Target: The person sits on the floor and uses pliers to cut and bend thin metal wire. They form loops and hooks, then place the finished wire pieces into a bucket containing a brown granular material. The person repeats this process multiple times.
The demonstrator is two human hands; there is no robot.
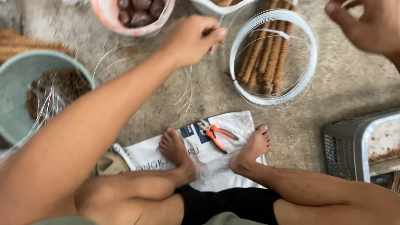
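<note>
White wire, thin and springy, is the item in hand: a coil of white wire (273,58) lies flat on the concrete floor (341,87), ringed around a bundle of brown rolled sticks (264,58). Loose wire strands (187,89) run from the coil's near side toward the left hand (189,39).

Left hand: fingers closed in a pinch, thumb against forefinger, apparently gripping a strand just beside the coil's left rim. Right hand (366,25): raised at the upper right edge, apart from the coil; partly out of view, so whether it holds anything cannot be told.

Handling judgement: the wire looks light, smooth and stiff enough to hold its loop, so it is likely to spring back and tangle if let go. A pinch near a free end suits a single strand; the coil itself is best held across its bundled rim.

Nearby: orange-handled pliers (214,133) on a white sack (225,154) between the bare feet, a green bowl (16,83) at left, a grey crate (354,146) at right
</note>
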